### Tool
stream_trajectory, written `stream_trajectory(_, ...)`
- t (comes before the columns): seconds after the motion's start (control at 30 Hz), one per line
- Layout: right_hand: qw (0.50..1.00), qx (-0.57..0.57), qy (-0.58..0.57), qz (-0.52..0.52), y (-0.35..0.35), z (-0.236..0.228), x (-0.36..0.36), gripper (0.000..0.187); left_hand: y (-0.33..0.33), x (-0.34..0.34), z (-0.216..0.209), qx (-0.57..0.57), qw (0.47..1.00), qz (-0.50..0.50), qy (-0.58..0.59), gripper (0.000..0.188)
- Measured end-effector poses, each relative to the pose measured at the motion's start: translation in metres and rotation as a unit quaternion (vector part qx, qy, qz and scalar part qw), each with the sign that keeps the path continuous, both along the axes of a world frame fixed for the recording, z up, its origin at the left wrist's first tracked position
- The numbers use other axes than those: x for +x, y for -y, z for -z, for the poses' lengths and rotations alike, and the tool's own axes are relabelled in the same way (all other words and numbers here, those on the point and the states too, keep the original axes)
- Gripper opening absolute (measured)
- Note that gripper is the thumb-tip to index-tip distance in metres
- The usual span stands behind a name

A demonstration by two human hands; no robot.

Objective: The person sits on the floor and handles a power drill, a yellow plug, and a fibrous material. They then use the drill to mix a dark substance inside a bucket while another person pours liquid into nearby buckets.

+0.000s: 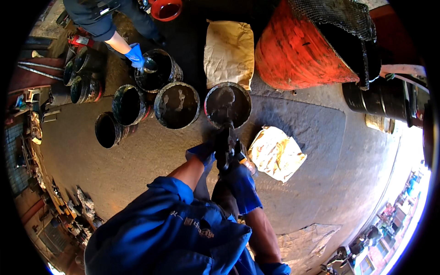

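Observation:
A dark hand-held power mixer [225,147] stands in front of my body, its shaft reaching into a round bucket [208,114] of dark liquid. My left hand [202,152], in a blue glove, grips the tool's left side; its fingertips are hidden. Wrapped round the rear of the mixer is my right hand [244,185], also blue-gloved. Pale streaks swirl on the liquid. Just left of it sits a second bucket [160,117] filled with similar dark liquid. A crumpled paper sack [277,153] lies on the floor right of the mixer.
Several more dark buckets [107,130] stand to the left. A co-worker's blue-gloved hand [135,56] is at a far bucket [175,71]. Beyond my bucket lies a brown paper sack [228,52]. A large red container [298,50] with mesh is at the far right, near a black drum [376,98].

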State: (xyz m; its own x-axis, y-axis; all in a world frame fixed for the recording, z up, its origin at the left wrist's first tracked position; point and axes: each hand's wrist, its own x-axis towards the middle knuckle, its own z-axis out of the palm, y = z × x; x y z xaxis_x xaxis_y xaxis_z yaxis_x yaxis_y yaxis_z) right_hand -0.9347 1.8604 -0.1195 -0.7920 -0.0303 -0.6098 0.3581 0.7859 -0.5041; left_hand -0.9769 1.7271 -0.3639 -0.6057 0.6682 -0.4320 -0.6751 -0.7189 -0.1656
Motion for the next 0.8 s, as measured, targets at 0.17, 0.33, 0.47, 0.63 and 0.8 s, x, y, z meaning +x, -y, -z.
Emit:
stream_trajectory(0.17,0.999,-0.051,0.012,0.01,-0.003,-0.009,0.001,0.035,0.006,0.005,-0.003,0.055,0.998,-0.004,-0.006,0.026)
stream_trajectory(0.33,1.0,0.006,0.012,-0.007,-0.006,-0.008,0.004,0.038,-0.008,-0.003,-0.025,-0.159,0.986,0.044,-0.003,0.022)
stream_trajectory(0.47,1.0,-0.003,0.016,0.019,-0.006,-0.012,0.004,0.039,-0.012,-0.002,-0.03,-0.02,0.997,0.02,-0.067,0.022)
stream_trajectory(0.63,1.0,-0.009,0.003,0.011,-0.006,-0.013,0.003,0.033,-0.012,0.007,-0.008,0.025,0.999,-0.005,-0.021,0.021)
stream_trajectory(0.8,0.999,-0.008,0.041,0.01,-0.008,-0.007,-0.001,0.035,-0.018,0.006,-0.019,0.093,0.989,-0.047,0.103,0.024)
